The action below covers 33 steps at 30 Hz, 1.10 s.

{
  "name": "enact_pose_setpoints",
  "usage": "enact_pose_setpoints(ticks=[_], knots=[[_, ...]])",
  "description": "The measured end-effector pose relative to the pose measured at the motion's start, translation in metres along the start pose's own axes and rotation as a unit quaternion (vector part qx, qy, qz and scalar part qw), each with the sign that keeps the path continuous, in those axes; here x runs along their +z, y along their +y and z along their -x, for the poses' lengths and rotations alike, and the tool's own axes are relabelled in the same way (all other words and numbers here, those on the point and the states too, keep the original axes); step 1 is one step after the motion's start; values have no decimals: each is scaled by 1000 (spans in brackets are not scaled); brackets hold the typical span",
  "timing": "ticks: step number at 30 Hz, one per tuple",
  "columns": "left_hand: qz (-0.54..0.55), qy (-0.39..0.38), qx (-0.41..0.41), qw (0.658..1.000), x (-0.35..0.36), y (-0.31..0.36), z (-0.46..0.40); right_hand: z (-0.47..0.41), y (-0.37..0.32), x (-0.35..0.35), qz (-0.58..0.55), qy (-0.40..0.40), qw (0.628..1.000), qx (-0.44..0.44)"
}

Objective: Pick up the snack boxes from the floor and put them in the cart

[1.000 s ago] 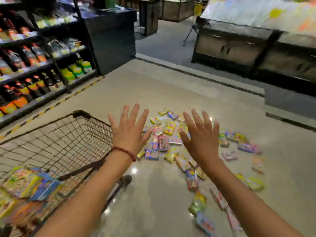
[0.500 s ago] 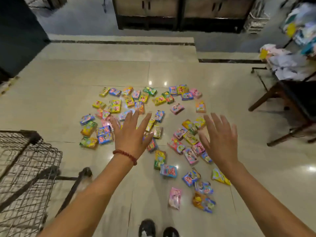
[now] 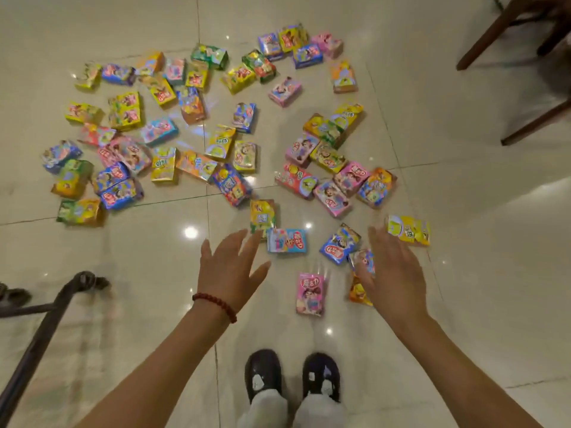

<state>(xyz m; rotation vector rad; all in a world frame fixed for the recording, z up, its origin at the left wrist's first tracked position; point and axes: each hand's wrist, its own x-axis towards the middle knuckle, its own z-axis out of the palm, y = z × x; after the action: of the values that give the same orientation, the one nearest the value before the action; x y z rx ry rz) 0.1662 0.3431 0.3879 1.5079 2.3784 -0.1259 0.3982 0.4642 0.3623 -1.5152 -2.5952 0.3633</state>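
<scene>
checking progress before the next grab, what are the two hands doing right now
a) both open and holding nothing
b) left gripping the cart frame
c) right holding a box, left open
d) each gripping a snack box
a: the left hand and right hand hover with fingers spread over the snack boxes, holding nothing.

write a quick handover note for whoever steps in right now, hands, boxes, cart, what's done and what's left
Left hand: open, fingers spread, holding nothing, near the blue box.
Right hand: open, empty, above the boxes by the yellow box.
Snack boxes: dozens scattered over the tiled floor; the pink box lies nearest the shoes.
Cart: only a bit of its frame shows at lower left; its contents are out of view.
Done: no grip on any box at this moment.
Left: pick up all the floor boxes and put them in the cart.
</scene>
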Motion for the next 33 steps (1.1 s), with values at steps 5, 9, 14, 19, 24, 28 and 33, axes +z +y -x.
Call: enact_pose_setpoints(ticks=[5, 9, 14, 19, 24, 28, 33], knots=[[2, 1, 32, 999, 127, -1, -62, 10, 30, 140, 7, -89, 995, 39], [-3, 8, 65, 998, 220, -1, -130, 11, 52, 255, 43, -179, 982, 44], [-13, 1, 119, 993, 313, -15, -227, -6, 65, 363, 72, -253, 961, 85], [-71, -92, 82, 990, 368, -31, -265, 17, 67, 419, 6, -239, 957, 165], [-103, -51, 69, 991, 398, -34, -232, 55, 64, 436, -37, -249, 944, 213], [38, -57, 47, 997, 410, -37, -203, 66, 53, 447, -89, -205, 950, 218], [155, -60, 12, 986, 425, -44, -193, 73, 54, 458, -184, -191, 945, 192]])
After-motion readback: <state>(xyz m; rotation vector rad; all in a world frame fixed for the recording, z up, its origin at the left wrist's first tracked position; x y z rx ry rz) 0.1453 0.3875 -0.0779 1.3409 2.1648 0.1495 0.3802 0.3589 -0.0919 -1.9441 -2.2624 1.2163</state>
